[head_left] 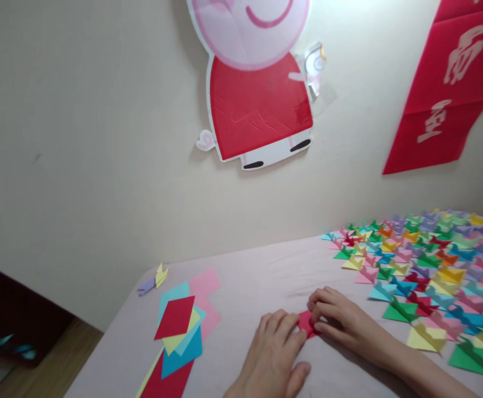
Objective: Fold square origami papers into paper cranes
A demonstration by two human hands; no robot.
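A small folded piece of red origami paper [306,323] lies on the cloth-covered surface between my two hands. My left hand [272,351] rests palm down at its left side, fingers stretched out over the edge and thumb spread apart. From the right, my right hand [336,315] has its fingers curled in on the paper's right edge, thumb side low. Much of the paper is hidden under the fingers, so its exact folds cannot be made out.
Left of my hands lie loose paper squares, a red one [176,317] on top. Beyond them sit a yellow folded piece [161,275] and a purple one [146,286]. Rows of several coloured folded paper birds [428,276] cover the right side. Behind is a wall [121,138].
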